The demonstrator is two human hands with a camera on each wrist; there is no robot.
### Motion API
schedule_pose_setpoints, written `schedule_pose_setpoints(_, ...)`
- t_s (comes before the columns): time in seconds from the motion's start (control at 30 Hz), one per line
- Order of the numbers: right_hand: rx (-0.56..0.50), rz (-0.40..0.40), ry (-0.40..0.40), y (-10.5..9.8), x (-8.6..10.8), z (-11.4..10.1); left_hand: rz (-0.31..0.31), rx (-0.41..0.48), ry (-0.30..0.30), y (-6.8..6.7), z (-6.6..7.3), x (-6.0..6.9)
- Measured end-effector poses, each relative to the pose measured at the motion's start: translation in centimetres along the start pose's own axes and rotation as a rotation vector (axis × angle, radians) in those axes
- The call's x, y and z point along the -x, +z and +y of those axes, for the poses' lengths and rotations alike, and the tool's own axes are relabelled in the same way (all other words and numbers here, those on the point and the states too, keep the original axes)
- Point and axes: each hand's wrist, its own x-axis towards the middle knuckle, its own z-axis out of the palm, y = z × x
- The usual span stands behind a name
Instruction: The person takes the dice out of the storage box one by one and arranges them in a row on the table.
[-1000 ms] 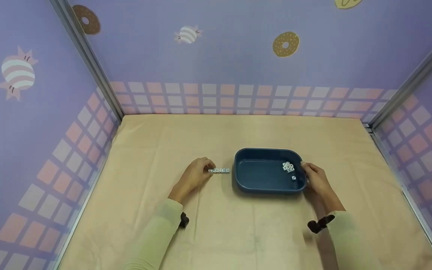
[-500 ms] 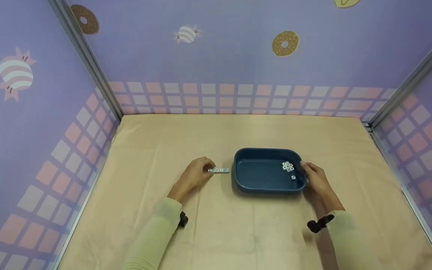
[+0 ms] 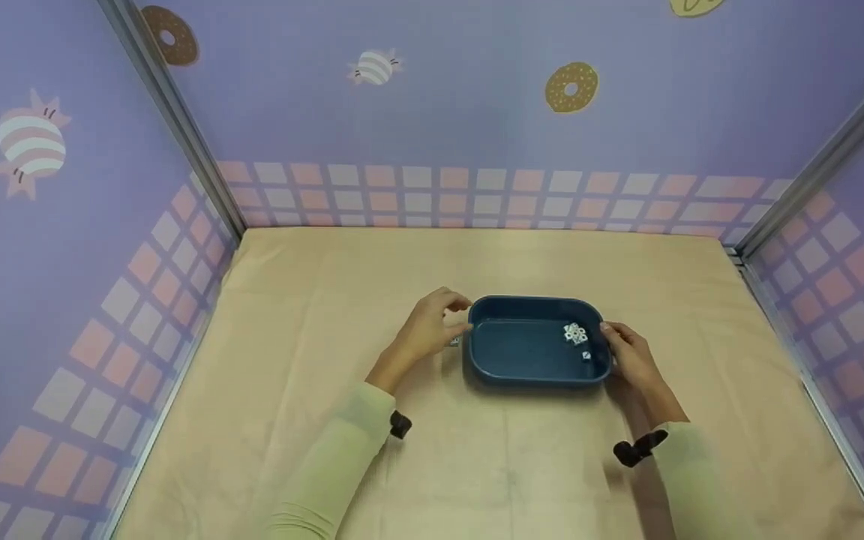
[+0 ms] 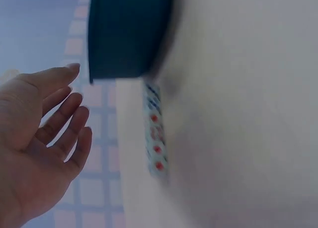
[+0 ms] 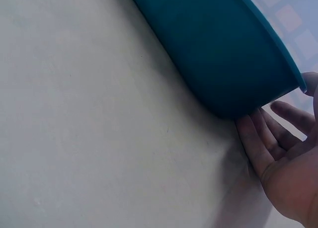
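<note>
A blue rectangular tray stands on the cloth, with a cluster of white dice and one separate die near its right end. My left hand is at the tray's left rim, thumb and fingers spread apart; whether it touches the rim is unclear. Below that hand lies a straight row of dice, mostly hidden in the head view but seen whole in the left wrist view, blurred. My right hand holds the tray's right end, thumb at the rim and fingers against the outer wall.
A beige cloth covers the table. Purple patterned walls with metal corner posts enclose it at the back and both sides.
My left hand has come off the left end of the dice row, moving right and slightly forward to the tray's rim, its fingers spreading. The right hand and tray stay put.
</note>
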Motion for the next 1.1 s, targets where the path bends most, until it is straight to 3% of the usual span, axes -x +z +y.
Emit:
schedule_pose_setpoints(0.17,-0.008,-0.005,0.022,-0.1,-0.2,0.1,0.006,-0.016,0.047,2.1,3.2,-1.7)
schedule_pose_setpoints(0.4,-0.052,-0.036,0.067,-0.2,-0.2,0.2,-0.077,-0.113,0.104,7.1,6.2,-3.4)
schedule_pose_setpoints(0.63,-0.050,-0.010,0.030,-0.1,0.3,0.1,-0.120,-0.145,0.142,11.4,7.7,-5.1)
schedule_pose_setpoints(0.87,-0.050,-0.015,0.022,0.0,0.2,-0.1,-0.115,-0.136,0.084,14.0,8.6,-6.2)
schedule_pose_setpoints(1.1,-0.059,-0.010,0.025,-0.1,0.2,0.0,-0.167,-0.135,0.045,16.4,8.9,-6.6)
